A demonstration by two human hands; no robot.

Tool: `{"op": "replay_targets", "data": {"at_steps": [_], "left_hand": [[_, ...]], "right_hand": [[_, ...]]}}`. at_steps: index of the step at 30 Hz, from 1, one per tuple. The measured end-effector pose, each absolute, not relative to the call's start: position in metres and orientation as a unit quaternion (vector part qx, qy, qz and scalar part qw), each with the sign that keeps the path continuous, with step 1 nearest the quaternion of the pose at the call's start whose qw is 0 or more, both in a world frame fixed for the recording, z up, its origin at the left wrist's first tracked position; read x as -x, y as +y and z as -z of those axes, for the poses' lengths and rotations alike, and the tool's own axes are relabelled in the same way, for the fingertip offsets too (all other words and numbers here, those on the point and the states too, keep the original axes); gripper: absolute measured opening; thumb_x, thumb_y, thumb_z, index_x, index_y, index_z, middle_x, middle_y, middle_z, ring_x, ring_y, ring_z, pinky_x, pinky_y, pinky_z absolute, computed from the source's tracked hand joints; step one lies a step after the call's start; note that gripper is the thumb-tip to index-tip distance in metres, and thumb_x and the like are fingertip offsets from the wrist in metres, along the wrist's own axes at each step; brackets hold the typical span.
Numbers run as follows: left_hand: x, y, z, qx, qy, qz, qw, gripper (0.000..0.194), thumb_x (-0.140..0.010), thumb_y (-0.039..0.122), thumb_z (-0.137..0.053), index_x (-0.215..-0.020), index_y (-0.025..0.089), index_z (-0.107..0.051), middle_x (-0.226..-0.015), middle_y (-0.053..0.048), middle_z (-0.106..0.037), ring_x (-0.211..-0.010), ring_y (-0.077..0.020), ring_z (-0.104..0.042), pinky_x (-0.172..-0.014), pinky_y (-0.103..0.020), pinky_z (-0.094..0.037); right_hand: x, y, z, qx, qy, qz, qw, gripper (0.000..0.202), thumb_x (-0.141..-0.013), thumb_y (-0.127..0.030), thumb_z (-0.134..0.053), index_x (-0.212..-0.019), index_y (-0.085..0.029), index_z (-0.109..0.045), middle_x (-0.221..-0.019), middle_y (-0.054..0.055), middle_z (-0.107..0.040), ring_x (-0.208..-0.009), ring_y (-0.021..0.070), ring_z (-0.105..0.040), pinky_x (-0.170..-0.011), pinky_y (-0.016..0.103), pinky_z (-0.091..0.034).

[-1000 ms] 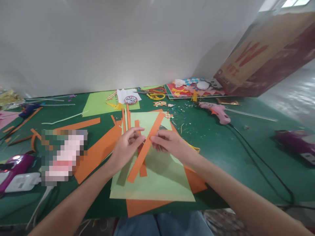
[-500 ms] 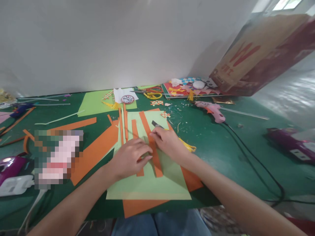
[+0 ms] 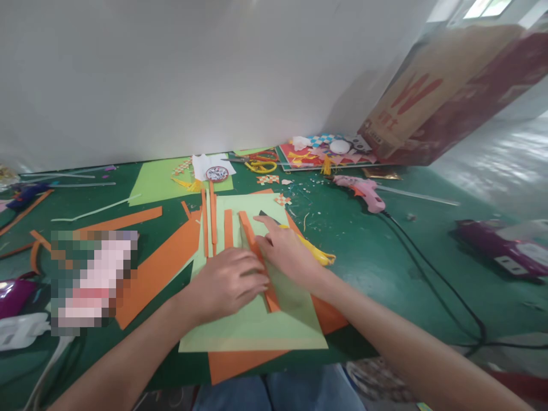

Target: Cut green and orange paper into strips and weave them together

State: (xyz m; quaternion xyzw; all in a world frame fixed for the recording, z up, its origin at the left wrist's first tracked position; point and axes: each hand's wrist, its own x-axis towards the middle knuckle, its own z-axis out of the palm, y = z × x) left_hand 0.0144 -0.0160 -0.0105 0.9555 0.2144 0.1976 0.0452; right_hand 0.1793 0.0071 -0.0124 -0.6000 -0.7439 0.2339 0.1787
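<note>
Two orange paper strips (image 3: 245, 220) lie lengthwise on a pale green sheet (image 3: 257, 337); the right one is under both of my hands. My left hand (image 3: 231, 282) is bent over that strip with its fingers curled together at the lower part. My right hand (image 3: 289, 254) rests on its upper part, index finger stretched out and thumb apart, touching the edge. The strip looks narrow and creased at its top. Beside the right fingertips a dark pointed piece (image 3: 269, 217) shows, mostly hidden. A yellow item (image 3: 319, 251) lies under the right wrist.
Folded narrow orange strips (image 3: 213, 217) lie left of my hands. A larger orange sheet (image 3: 162, 274) sits beside them. Scissors (image 3: 261, 165) and a round patterned piece (image 3: 217, 173) lie behind. A pink glue gun (image 3: 363, 191) with a black cord stands right, before a paper bag (image 3: 428, 103).
My right index finger has stretched out from a pinch. My left hand has come onto the right strip, whose upper end looks narrower. The view has shifted slightly.
</note>
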Motion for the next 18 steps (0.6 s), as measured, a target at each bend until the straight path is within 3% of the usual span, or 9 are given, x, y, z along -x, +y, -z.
{"op": "replay_targets", "data": {"at_steps": [6, 14, 18], "left_hand": [[-0.022, -0.025, 0.015, -0.971, 0.159, -0.174, 0.046, 0.038, -0.089, 0.046, -0.049, -0.093, 0.013, -0.067, -0.094, -0.01, -0.071, -0.094, -0.0255, -0.062, -0.082, -0.039, -0.05], [-0.023, -0.027, 0.018, -0.961, 0.197, -0.193, -0.023, 0.028, -0.094, 0.019, -0.041, -0.092, 0.01, -0.067, -0.095, -0.013, -0.072, -0.093, -0.0239, -0.067, -0.082, -0.038, -0.055], [-0.018, -0.022, 0.025, -0.953, 0.219, -0.201, -0.061, 0.025, -0.093, 0.013, -0.041, -0.092, 0.01, -0.067, -0.102, -0.014, -0.07, -0.105, -0.0264, -0.063, -0.088, -0.041, -0.053]], "right_hand": [[-0.185, 0.007, 0.014, 0.594, -0.743, -0.222, 0.214, 0.044, -0.087, -0.021, -0.041, -0.13, -0.014, -0.047, -0.055, -0.002, -0.053, -0.055, 0.0177, -0.05, -0.058, 0.029, -0.035], [-0.202, 0.001, 0.009, 0.608, -0.738, -0.176, 0.234, 0.034, -0.086, -0.027, -0.045, -0.116, -0.019, -0.059, -0.06, 0.0, -0.06, -0.052, 0.0148, -0.05, -0.056, 0.027, -0.034], [-0.216, -0.004, 0.011, 0.576, -0.763, -0.047, 0.291, 0.026, -0.088, -0.021, -0.041, -0.098, -0.017, -0.065, -0.086, 0.008, -0.067, -0.079, 0.0206, -0.059, -0.07, 0.031, -0.043]]}}
